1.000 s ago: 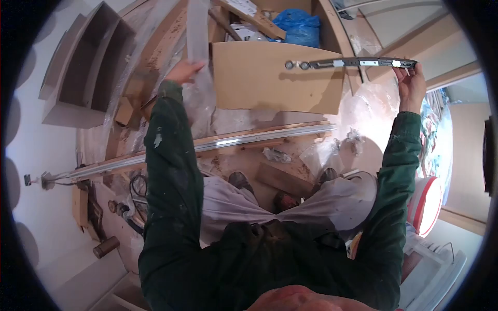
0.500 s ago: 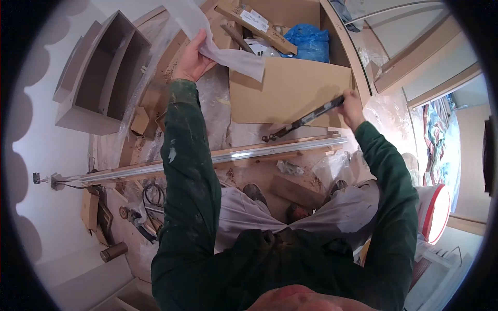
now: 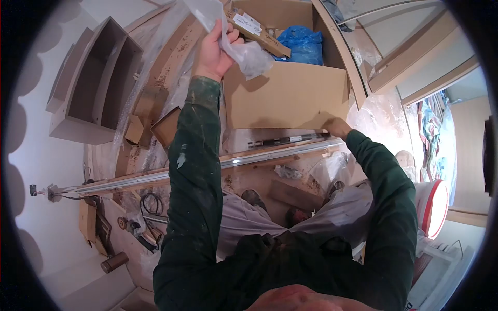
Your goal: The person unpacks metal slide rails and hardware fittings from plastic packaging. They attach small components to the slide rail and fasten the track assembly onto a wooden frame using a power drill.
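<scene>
Near the top centre, the wrap [image 3: 252, 57] is held in the curled left hand [image 3: 213, 56]. Below the box [image 3: 285, 98], the black rail [image 3: 289, 140] is seen beside the bent right hand [image 3: 337, 127]; whether it is gripped cannot be told. Gentle guiding, without scraping, is advised.

This was a room under renovation, perhaps in a home, though the edges were dark: plastic sheeting [image 3: 383, 115] covered some floor [image 3: 118, 222], wires [image 3: 70, 193] poked from the wall [image 3: 39, 135], scraps [image 3: 287, 172] lay about.
</scene>
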`<state>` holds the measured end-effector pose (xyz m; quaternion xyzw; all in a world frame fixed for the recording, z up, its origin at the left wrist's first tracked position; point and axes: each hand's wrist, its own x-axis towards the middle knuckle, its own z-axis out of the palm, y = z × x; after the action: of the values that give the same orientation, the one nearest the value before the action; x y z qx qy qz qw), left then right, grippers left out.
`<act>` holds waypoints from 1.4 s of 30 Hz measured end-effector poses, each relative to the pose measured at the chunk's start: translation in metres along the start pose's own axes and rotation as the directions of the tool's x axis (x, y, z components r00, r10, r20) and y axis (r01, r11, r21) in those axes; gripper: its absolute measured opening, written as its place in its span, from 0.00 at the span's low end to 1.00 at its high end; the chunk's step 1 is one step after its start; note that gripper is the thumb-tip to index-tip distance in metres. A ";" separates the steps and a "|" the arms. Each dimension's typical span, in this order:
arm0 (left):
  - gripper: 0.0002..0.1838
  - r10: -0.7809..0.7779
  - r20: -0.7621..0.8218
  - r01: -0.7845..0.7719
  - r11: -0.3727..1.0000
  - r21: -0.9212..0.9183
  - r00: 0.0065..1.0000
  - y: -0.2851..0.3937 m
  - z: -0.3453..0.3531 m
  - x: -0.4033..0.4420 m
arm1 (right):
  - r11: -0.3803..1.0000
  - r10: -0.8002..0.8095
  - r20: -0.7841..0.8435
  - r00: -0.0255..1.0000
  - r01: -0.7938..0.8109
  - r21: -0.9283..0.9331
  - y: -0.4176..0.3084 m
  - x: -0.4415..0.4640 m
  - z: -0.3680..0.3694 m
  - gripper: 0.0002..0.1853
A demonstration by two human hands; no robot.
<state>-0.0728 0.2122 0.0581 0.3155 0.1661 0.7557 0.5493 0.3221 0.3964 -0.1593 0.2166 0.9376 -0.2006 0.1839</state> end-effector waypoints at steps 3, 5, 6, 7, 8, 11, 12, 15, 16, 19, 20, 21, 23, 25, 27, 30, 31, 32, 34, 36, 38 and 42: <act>0.19 -0.031 0.043 0.033 0.998 -0.045 0.999 -0.013 0.009 0.013 | 0.590 0.197 -0.034 0.980 -0.091 0.802 -0.062 0.003 -0.043 0.22; 0.20 -0.061 0.085 0.069 0.994 -0.089 0.995 -0.027 0.021 0.017 | 0.381 0.092 -0.161 0.983 0.115 0.917 -0.115 0.000 -0.085 0.24; 0.19 -0.070 0.076 0.078 0.990 -0.114 0.995 -0.033 0.032 0.021 | 0.217 0.088 -0.239 0.967 0.215 0.952 -0.140 -0.004 -0.102 0.24; 0.19 -0.080 0.064 0.088 0.986 -0.139 0.995 -0.042 0.036 0.021 | 0.044 0.099 -0.312 0.945 0.309 0.950 -0.155 -0.011 -0.115 0.23; 0.21 -0.081 0.248 0.139 0.965 -0.223 0.965 -0.051 0.026 0.029 | 0.039 0.105 -0.295 0.950 0.293 0.955 -0.157 -0.016 -0.124 0.23; 0.10 -0.083 0.041 0.093 0.913 -0.397 0.996 -0.075 0.037 0.030 | -0.003 -0.052 -0.326 0.944 0.326 0.945 -0.152 -0.020 -0.151 0.18; 0.10 -0.085 0.034 0.092 0.911 -0.401 0.996 -0.078 0.046 0.030 | 0.034 -0.032 -0.390 0.920 0.391 0.920 -0.147 -0.026 -0.158 0.17; 0.12 -0.059 -0.482 -0.066 0.969 -0.239 0.874 -0.093 0.076 0.028 | 0.232 0.082 -0.541 0.837 0.511 0.827 -0.119 -0.044 -0.172 0.12; 0.12 -0.052 -0.463 -0.086 0.958 -0.272 0.885 -0.113 0.047 0.037 | 0.314 0.127 -0.582 0.803 0.524 0.791 -0.112 -0.053 -0.181 0.11; 0.29 -0.007 -0.327 -0.081 0.963 -0.256 0.945 -0.157 0.016 0.013 | 0.548 0.073 -0.765 0.640 0.615 0.567 -0.121 -0.088 -0.214 0.10; 0.33 -0.080 -0.383 -0.079 0.921 -0.382 0.920 -0.173 0.029 0.007 | 0.634 0.036 -0.806 0.590 0.610 0.475 -0.133 -0.102 -0.224 0.10; 0.39 -0.161 -0.421 -0.084 0.858 -0.506 0.893 -0.188 0.040 0.003 | 0.659 0.053 -0.817 0.574 0.595 0.461 -0.146 -0.112 -0.231 0.10; 0.43 -0.142 -0.331 -0.096 0.787 -0.609 0.933 -0.223 0.044 -0.010 | 0.746 0.022 -0.813 0.581 0.532 0.400 -0.151 -0.125 -0.236 0.10; 0.48 -0.104 -0.247 -0.102 0.710 -0.697 0.963 -0.241 0.053 -0.018 | 0.817 -0.012 -0.808 0.589 0.472 0.332 -0.154 -0.136 -0.239 0.11; 0.48 -0.146 -0.288 -0.119 0.672 -0.731 0.946 -0.245 0.064 -0.028 | 0.807 0.032 -0.790 0.613 0.450 0.382 -0.158 -0.143 -0.239 0.11; 0.51 -0.103 -0.277 -0.121 0.718 -0.686 0.955 -0.250 0.058 -0.031 | 0.866 -0.023 -0.765 0.643 0.395 0.306 -0.153 -0.150 -0.241 0.11; 0.51 -0.094 -0.278 -0.129 0.718 -0.684 0.956 -0.249 0.054 -0.029 | 0.866 -0.032 -0.765 0.643 0.400 0.300 -0.152 -0.153 -0.243 0.11; 0.49 -0.087 -0.251 -0.130 0.667 -0.734 0.964 -0.249 0.050 -0.027 | 0.856 -0.021 -0.774 0.633 0.411 0.313 -0.151 -0.158 -0.244 0.11; 0.47 -0.077 -0.231 -0.137 0.611 -0.780 0.970 -0.247 0.049 -0.028 | 0.847 0.024 -0.791 0.611 0.407 0.341 -0.150 -0.171 -0.248 0.11; 0.46 -0.129 -0.339 -0.158 0.696 -0.701 0.932 -0.242 0.057 -0.030 | 0.845 0.044 -0.790 0.611 0.399 0.355 -0.149 -0.181 -0.256 0.11; 0.45 -0.086 -0.320 -0.176 0.689 -0.703 0.943 -0.239 0.055 -0.030 | 0.814 0.090 -0.823 0.561 0.435 0.385 -0.148 -0.200 -0.258 0.12; 0.39 -0.015 -0.478 -0.322 0.719 -0.616 0.878 -0.243 0.051 -0.033 | 0.888 0.189 -0.872 0.451 0.301 0.348 -0.155 -0.227 -0.267 0.14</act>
<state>0.1437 0.2592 -0.0588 -0.0779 -0.0268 0.8590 0.5053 0.3693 0.3145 0.2120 0.2935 0.8243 -0.2770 -0.3971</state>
